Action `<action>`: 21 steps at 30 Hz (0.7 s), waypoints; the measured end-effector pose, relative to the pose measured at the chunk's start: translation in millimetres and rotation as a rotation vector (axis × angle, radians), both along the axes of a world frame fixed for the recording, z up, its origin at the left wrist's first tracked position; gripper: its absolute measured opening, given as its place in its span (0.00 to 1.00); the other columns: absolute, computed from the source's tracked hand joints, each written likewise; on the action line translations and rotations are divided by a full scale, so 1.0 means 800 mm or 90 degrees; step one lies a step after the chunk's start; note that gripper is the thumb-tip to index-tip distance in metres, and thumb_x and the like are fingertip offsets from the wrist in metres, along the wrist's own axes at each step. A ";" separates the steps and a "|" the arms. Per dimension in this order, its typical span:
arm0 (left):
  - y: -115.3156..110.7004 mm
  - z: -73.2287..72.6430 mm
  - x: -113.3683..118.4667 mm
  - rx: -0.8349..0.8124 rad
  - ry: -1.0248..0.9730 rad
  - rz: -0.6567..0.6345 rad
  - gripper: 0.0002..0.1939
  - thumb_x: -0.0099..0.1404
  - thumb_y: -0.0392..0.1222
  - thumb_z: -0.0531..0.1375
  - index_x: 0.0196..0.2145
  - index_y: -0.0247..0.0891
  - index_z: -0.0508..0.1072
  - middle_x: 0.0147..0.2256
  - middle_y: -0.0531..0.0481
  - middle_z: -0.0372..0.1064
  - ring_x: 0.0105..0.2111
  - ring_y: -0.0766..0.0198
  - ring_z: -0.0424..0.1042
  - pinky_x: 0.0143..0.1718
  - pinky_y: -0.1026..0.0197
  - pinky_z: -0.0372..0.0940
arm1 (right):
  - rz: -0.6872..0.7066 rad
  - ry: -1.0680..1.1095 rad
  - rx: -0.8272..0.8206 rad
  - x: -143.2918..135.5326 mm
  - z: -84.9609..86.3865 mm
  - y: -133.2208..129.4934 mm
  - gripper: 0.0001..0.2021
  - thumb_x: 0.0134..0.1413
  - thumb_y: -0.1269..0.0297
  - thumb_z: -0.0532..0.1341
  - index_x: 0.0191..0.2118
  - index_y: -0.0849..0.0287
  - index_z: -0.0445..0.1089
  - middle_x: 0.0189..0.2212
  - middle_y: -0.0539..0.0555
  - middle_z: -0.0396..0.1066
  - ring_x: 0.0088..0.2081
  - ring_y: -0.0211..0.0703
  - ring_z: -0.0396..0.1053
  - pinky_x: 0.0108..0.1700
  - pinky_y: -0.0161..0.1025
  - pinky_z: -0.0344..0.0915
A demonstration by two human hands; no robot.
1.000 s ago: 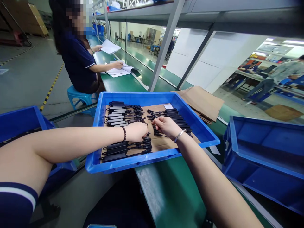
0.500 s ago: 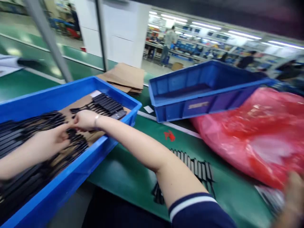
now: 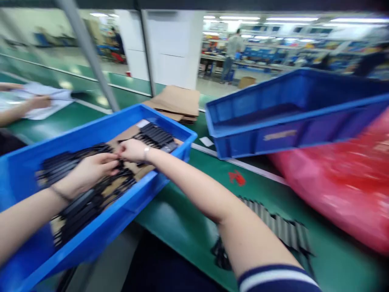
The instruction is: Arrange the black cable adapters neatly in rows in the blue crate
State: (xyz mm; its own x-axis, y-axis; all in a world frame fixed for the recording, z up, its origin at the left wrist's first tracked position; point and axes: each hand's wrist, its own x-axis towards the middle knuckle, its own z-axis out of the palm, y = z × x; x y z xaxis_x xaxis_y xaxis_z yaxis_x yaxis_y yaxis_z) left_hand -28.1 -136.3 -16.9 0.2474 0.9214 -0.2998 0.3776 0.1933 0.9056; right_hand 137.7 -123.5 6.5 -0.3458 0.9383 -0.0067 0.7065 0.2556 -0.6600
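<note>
Both hands reach into a long blue bin (image 3: 100, 227) holding rows of black corded devices (image 3: 82, 211) on brown cardboard. My right hand (image 3: 133, 151), with a thin band at the wrist, is closed near the bin's middle, its fingertips pinched on something too small to make out. Its arm crosses the bin's near wall. Close against it, my left hand (image 3: 94, 170) has thumb and fingers curled together over the black cords; what they hold is hidden. Another group of black devices (image 3: 158, 136) lies at the bin's far right end.
A blue bin (image 3: 237, 142) stands tilted at the right beside a pink plastic bag (image 3: 340, 190). Brown cardboard sheets (image 3: 179, 99) lie behind. On the green table (image 3: 182, 227) are red bits (image 3: 237, 177) and more devices (image 3: 273, 221). Another person's hands (image 3: 41, 101) hold white sheets at the left.
The view has turned left, so things appear shifted right. Both hands remain together in the bin. The other person's hands have come into view at the left; a blurred hand at the lower right is gone.
</note>
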 end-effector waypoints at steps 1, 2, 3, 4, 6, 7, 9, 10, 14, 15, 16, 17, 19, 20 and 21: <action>-0.004 0.005 0.006 0.010 -0.031 -0.005 0.17 0.50 0.39 0.61 0.39 0.32 0.68 0.43 0.49 0.68 0.33 0.69 0.69 0.37 0.66 0.65 | 0.027 -0.010 0.012 -0.009 0.000 -0.002 0.06 0.48 0.71 0.56 0.29 0.64 0.70 0.22 0.49 0.68 0.25 0.31 0.65 0.32 0.27 0.59; -0.005 0.008 0.009 0.027 -0.058 0.001 0.16 0.50 0.37 0.62 0.38 0.31 0.69 0.39 0.48 0.69 0.30 0.71 0.69 0.34 0.67 0.66 | 0.031 -0.017 0.028 -0.014 -0.001 -0.002 0.06 0.48 0.71 0.55 0.31 0.64 0.70 0.23 0.49 0.68 0.25 0.32 0.64 0.31 0.28 0.59; -0.004 0.008 0.010 0.031 -0.078 -0.001 0.14 0.50 0.36 0.62 0.36 0.30 0.69 0.35 0.48 0.69 0.27 0.72 0.68 0.31 0.68 0.65 | 0.031 -0.025 0.040 -0.015 -0.004 -0.001 0.06 0.47 0.71 0.56 0.31 0.63 0.69 0.24 0.50 0.69 0.25 0.33 0.64 0.30 0.29 0.59; -0.001 0.007 0.010 0.029 -0.089 -0.003 0.13 0.50 0.36 0.62 0.35 0.30 0.68 0.32 0.49 0.69 0.24 0.73 0.67 0.28 0.68 0.65 | 0.046 -0.018 0.054 -0.015 -0.008 0.002 0.06 0.46 0.71 0.56 0.31 0.63 0.69 0.25 0.50 0.69 0.26 0.33 0.64 0.30 0.29 0.59; 0.002 0.003 0.006 0.024 -0.101 0.011 0.12 0.50 0.34 0.62 0.33 0.30 0.67 0.27 0.50 0.68 0.22 0.73 0.66 0.26 0.68 0.64 | 0.061 -0.008 0.068 -0.012 -0.015 0.008 0.06 0.45 0.72 0.56 0.32 0.62 0.69 0.26 0.50 0.69 0.25 0.32 0.64 0.30 0.29 0.58; 0.002 0.001 0.003 0.020 -0.102 0.021 0.11 0.50 0.34 0.62 0.33 0.30 0.67 0.26 0.51 0.67 0.21 0.73 0.66 0.25 0.68 0.63 | 0.063 -0.005 0.071 -0.012 -0.018 0.009 0.06 0.46 0.71 0.56 0.32 0.62 0.68 0.26 0.50 0.69 0.25 0.32 0.64 0.30 0.29 0.58; 0.002 -0.001 0.001 0.017 -0.101 0.036 0.09 0.51 0.33 0.62 0.32 0.30 0.66 0.25 0.51 0.66 0.20 0.73 0.66 0.23 0.69 0.62 | 0.047 -0.012 0.064 -0.011 -0.020 0.009 0.05 0.46 0.70 0.57 0.32 0.62 0.68 0.25 0.50 0.69 0.24 0.32 0.64 0.29 0.28 0.58; 0.001 -0.001 0.000 0.016 -0.100 0.035 0.08 0.51 0.33 0.61 0.31 0.30 0.66 0.25 0.51 0.66 0.20 0.73 0.66 0.23 0.69 0.62 | 0.037 -0.019 0.055 -0.011 -0.020 0.008 0.05 0.47 0.69 0.57 0.32 0.62 0.67 0.24 0.50 0.69 0.24 0.32 0.64 0.28 0.29 0.58; 0.001 0.000 0.001 0.024 -0.097 0.025 0.07 0.52 0.35 0.61 0.28 0.29 0.67 0.25 0.50 0.66 0.20 0.73 0.66 0.24 0.68 0.62 | 0.039 -0.041 0.033 -0.011 -0.018 0.006 0.05 0.48 0.66 0.57 0.30 0.62 0.67 0.22 0.50 0.70 0.23 0.32 0.64 0.27 0.29 0.57; 0.002 0.000 0.001 0.024 -0.089 0.027 0.07 0.52 0.36 0.62 0.28 0.29 0.68 0.25 0.49 0.67 0.20 0.73 0.66 0.24 0.68 0.62 | 0.045 -0.047 0.035 -0.011 -0.017 0.006 0.05 0.48 0.66 0.57 0.29 0.61 0.67 0.22 0.49 0.70 0.23 0.32 0.65 0.27 0.29 0.57; 0.002 -0.001 0.001 0.024 -0.080 0.029 0.08 0.51 0.37 0.62 0.28 0.30 0.68 0.25 0.49 0.67 0.21 0.72 0.66 0.24 0.68 0.62 | 0.049 -0.053 0.041 -0.011 -0.017 0.006 0.05 0.48 0.66 0.57 0.29 0.61 0.67 0.22 0.50 0.70 0.24 0.32 0.65 0.27 0.29 0.57; 0.002 -0.001 0.001 0.025 -0.073 0.030 0.08 0.50 0.38 0.62 0.27 0.30 0.68 0.26 0.50 0.67 0.21 0.72 0.66 0.24 0.68 0.62 | 0.052 -0.062 0.046 -0.010 -0.017 0.005 0.05 0.48 0.66 0.57 0.29 0.61 0.67 0.23 0.50 0.70 0.24 0.32 0.65 0.28 0.28 0.58; 0.003 -0.003 0.000 0.029 -0.074 0.022 0.09 0.49 0.38 0.63 0.27 0.30 0.69 0.27 0.50 0.67 0.23 0.73 0.66 0.26 0.68 0.63 | 0.059 -0.090 0.058 -0.010 -0.016 0.005 0.05 0.48 0.66 0.57 0.29 0.61 0.68 0.24 0.50 0.70 0.25 0.33 0.65 0.29 0.28 0.58; 0.004 -0.004 0.000 0.031 -0.084 0.013 0.08 0.48 0.38 0.63 0.26 0.30 0.70 0.27 0.51 0.66 0.24 0.73 0.66 0.27 0.67 0.64 | 0.061 -0.107 0.062 -0.011 -0.016 0.005 0.05 0.48 0.66 0.57 0.29 0.61 0.68 0.25 0.51 0.71 0.26 0.33 0.66 0.29 0.29 0.58; 0.004 -0.005 0.000 0.031 -0.095 0.003 0.08 0.48 0.37 0.63 0.25 0.30 0.70 0.27 0.51 0.66 0.25 0.73 0.66 0.29 0.67 0.64 | 0.063 -0.126 0.067 -0.011 -0.015 0.005 0.05 0.48 0.67 0.57 0.29 0.61 0.68 0.26 0.51 0.71 0.26 0.34 0.66 0.29 0.29 0.58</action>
